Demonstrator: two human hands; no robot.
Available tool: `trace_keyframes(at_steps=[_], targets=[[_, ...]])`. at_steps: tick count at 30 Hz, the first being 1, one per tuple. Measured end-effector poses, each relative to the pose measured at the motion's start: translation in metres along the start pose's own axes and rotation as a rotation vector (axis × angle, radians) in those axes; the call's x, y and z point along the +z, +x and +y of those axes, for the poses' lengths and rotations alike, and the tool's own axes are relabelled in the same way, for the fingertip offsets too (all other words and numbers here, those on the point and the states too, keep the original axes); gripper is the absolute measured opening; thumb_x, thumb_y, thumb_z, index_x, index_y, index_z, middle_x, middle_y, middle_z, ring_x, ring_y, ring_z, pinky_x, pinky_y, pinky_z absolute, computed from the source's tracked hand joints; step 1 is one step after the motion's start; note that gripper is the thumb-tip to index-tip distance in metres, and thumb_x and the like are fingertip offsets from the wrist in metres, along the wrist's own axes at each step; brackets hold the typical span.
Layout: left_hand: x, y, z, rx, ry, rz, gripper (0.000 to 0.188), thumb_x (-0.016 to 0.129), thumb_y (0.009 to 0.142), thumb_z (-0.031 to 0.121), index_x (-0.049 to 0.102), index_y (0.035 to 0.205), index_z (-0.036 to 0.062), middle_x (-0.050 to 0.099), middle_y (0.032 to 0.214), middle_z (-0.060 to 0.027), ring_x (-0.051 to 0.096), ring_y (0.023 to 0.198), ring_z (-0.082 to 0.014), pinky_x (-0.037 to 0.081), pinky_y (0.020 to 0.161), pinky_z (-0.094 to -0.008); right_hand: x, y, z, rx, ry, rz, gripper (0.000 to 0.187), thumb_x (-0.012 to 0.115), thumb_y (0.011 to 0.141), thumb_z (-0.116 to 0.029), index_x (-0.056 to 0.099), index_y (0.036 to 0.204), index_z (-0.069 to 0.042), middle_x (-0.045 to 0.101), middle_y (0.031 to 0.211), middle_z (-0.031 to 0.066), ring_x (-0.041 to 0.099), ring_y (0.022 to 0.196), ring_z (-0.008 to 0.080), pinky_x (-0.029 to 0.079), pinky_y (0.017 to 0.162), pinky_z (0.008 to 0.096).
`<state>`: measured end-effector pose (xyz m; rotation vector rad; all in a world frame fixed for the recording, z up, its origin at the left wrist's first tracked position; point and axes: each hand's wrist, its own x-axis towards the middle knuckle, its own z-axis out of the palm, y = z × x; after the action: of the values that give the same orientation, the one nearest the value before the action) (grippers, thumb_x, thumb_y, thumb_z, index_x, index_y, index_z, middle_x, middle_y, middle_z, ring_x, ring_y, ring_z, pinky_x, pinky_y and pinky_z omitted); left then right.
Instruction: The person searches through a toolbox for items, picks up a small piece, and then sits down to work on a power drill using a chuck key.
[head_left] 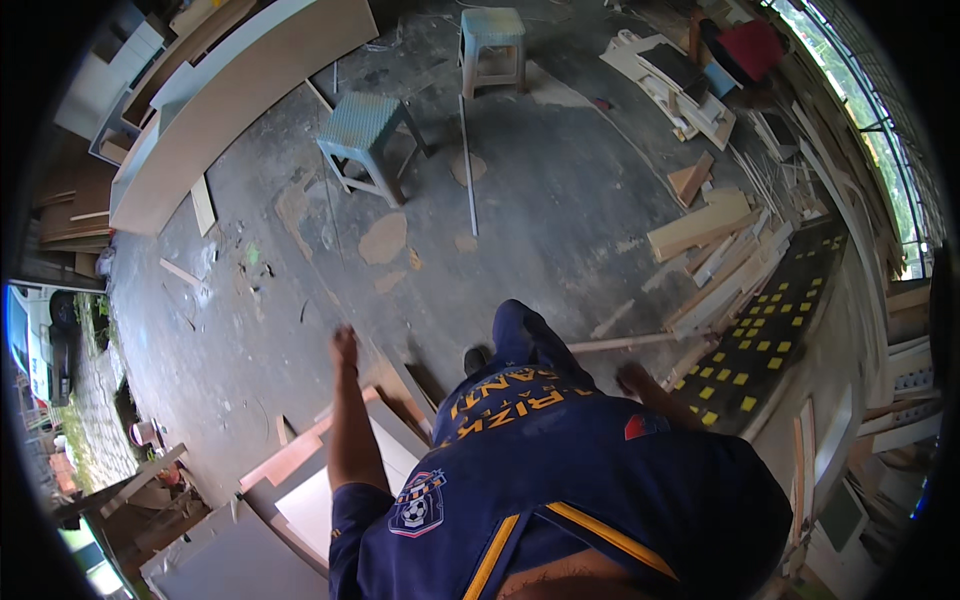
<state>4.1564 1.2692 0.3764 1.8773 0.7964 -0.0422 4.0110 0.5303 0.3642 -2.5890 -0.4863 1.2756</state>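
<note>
- The left hand (345, 345) hangs out in front of the body, over the bare concrete floor (430, 265). Its fingers look loosely curled and nothing shows in the grasp, though how far they close cannot be told at this size.
- The right hand (632, 380) is dark and partly lost against its background; whether it is apart, together or clamped on something, I cannot tell.
- Nearest the right hand is a thin wooden strip (622, 343) lying on the floor, just ahead of it; no contact can be made out.
- Near the left forearm, low in the view, lie a pinkish board (290, 455) and a white panel (308, 510), with no grip on either.
- Farther ahead are two pale-blue stools (365, 122), a long thin rod (467, 170) and, to the right, a heap of timber offcuts (705, 225) beside a dark mat with yellow squares (765, 330).
- I judge this to be a moment of standing or walking, between spells of handling.
- Picking up the strip from here would call for bending down, reaching forward with the right hand and closing the fingers around it.
</note>
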Motion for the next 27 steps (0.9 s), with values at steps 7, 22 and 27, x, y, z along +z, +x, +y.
trace_keyframes(at_steps=[7,22,27], targets=[[0.167,0.140,0.296,0.206,-0.397,-0.090,0.028,0.053,0.094,0.026,0.058,0.107,0.0023,0.063,0.085,-0.0034,0.057,0.068,-0.0118,0.042,0.058,-0.0244,0.065,-0.009,0.148,0.314,0.071,-0.157,0.010,0.060,0.071,-0.013,0.065,0.062,-0.010,0.059,0.060,0.0129,0.065,0.061,0.0270,0.049,0.052,0.0401],[0.285,0.257,0.208,-0.538,0.648,-0.599,0.023,0.053,0.088,0.025,0.061,0.101,0.0075,0.060,0.084,-0.0125,0.057,0.080,-0.0289,0.045,0.070,-0.0402,-0.736,0.449,-0.012,-0.070,0.682,0.681,0.025,0.052,0.088,-0.025,0.059,0.085,-0.001,0.063,0.078,0.0148,0.062,0.075,0.0300,0.046,0.069,0.0376],[0.349,0.462,0.332,-0.214,0.732,-0.615,0.030,0.055,0.086,0.024,0.060,0.110,0.0078,0.062,0.093,-0.0174,0.059,0.090,-0.0349,0.047,0.078,-0.0435,-0.764,0.559,0.104,0.259,0.689,0.546,0.025,0.056,0.085,-0.027,0.061,0.088,-0.002,0.064,0.077,0.0138,0.064,0.075,0.0312,0.047,0.070,0.0384]])
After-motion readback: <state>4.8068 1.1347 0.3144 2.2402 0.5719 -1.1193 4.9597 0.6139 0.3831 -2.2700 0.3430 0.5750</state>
